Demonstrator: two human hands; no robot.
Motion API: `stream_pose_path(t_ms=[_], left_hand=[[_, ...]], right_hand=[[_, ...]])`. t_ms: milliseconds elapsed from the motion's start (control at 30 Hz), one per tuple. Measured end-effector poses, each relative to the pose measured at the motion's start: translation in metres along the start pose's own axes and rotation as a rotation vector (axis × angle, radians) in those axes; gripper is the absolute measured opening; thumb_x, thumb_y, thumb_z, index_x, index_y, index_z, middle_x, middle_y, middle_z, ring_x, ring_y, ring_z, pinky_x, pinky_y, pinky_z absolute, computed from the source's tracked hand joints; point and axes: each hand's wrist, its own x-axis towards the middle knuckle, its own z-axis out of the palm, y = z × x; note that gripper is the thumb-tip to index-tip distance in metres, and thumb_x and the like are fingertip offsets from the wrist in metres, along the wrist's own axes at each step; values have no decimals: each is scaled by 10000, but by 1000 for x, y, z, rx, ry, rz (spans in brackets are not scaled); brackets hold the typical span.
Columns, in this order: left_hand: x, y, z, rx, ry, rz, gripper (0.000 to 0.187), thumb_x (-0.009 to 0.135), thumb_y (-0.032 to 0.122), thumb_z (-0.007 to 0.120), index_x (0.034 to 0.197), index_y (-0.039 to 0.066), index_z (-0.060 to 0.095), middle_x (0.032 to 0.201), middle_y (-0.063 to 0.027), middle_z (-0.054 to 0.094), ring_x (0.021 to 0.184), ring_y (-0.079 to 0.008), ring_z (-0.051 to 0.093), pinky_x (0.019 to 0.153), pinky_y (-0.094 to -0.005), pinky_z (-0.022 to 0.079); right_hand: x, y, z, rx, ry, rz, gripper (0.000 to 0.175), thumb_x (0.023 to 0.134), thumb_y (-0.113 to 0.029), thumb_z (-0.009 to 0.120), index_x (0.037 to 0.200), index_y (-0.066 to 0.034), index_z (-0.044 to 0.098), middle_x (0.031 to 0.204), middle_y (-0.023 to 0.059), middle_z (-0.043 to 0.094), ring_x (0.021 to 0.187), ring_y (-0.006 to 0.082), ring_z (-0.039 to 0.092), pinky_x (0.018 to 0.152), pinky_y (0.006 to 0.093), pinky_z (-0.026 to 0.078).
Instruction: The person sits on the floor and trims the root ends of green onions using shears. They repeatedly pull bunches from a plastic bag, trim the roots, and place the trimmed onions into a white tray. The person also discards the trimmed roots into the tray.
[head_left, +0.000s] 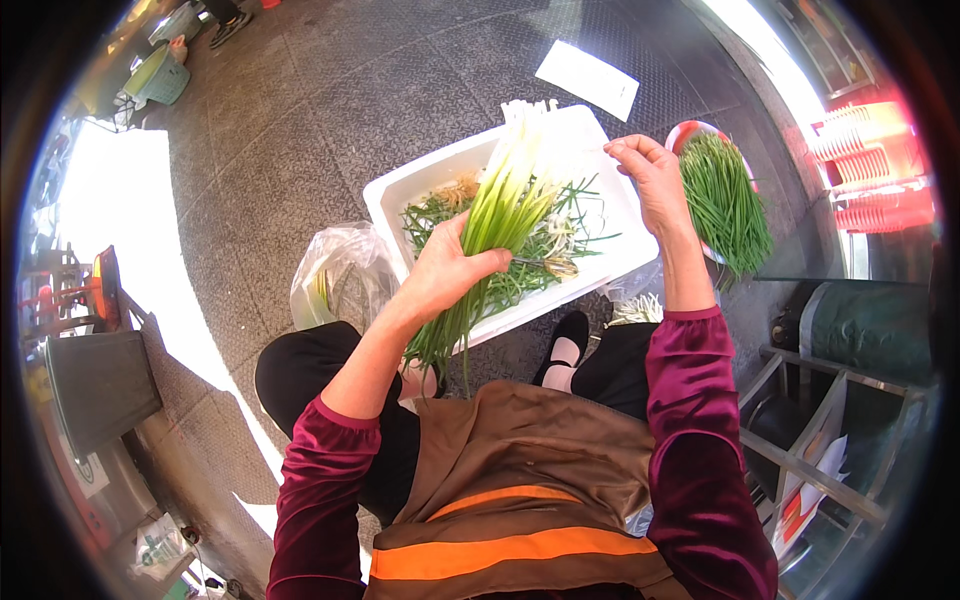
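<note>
My left hand (457, 266) is closed around a bunch of green chives with pale stems (510, 195), held slantwise over a white plastic tub (382, 191). Below the bunch, cut green leaves and pale scraps (525, 277) lie in the tub. Beside my left thumb a slim metal tool (559, 266) juts out; what it is cannot be told. My right hand (649, 176) is raised over the tub's right rim, thumb and forefinger pinched together; whether a thin scrap is between them is unclear. Right of that hand, more green chives (724, 202) fill a red and white container (684, 133).
A clear plastic bag (345, 270) stands left of the tub. White sheet (589, 79) lies on the textured floor beyond it. Pale stems (637, 309) lie near my right knee. A metal rack (817, 450) stands at right, with red plastic baskets (874, 165) farther up. A person's foot shows top left.
</note>
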Motion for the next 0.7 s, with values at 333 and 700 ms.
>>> stream_pose_path(t_ms=[333, 700], left_hand=[[-3, 13, -2, -524, 40, -92, 321, 834, 116, 709, 1128, 21, 621, 1004, -75, 678, 823, -140, 638, 745, -273, 517], [-2, 13, -8, -690, 2, -106, 455, 835, 175, 708, 1236, 16, 563, 1124, -98, 649, 925, -159, 641, 820, -297, 526]], right_hand=[[-20, 117, 35, -175, -436, 207, 196, 946, -197, 601, 1065, -48, 646, 1128, 106, 662, 1017, 242, 631, 855, 380, 496], [-6, 50, 62, -96, -351, 75, 225, 875, -147, 599, 976, 26, 702, 856, 49, 694, 811, 121, 601, 774, 298, 470]])
